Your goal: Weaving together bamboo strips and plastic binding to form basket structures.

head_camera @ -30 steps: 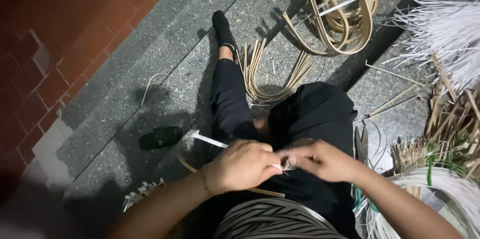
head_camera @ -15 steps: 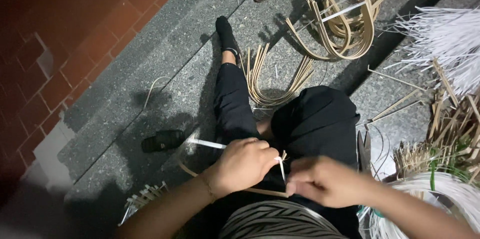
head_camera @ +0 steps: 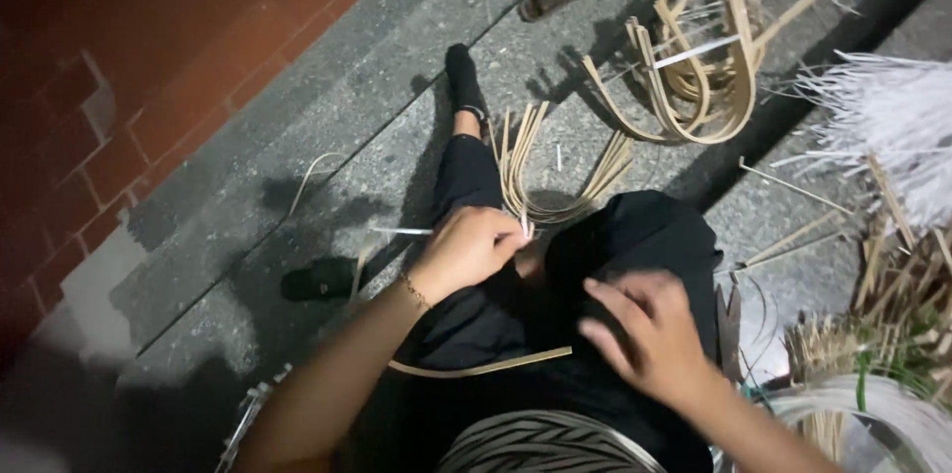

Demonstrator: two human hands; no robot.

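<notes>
Pinching a thin white strip above the lap, the left hand is closed on it; the right hand, just right of it, hangs spread and empty. A curved cane strip lies nearer across the lap. Beyond the left hand stand bent cane bundles. A basket rim is cut off at lower right, its contents unclear.

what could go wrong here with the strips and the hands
The left hand pinches a thin pale strip whose free end sticks out sideways; it could slip or nick a finger. The right hand is open above the lap, so the curved strip lying there is unheld and may slide off. The loose bent strips beside the outstretched leg could be knocked or crushed if it shifts.
</notes>
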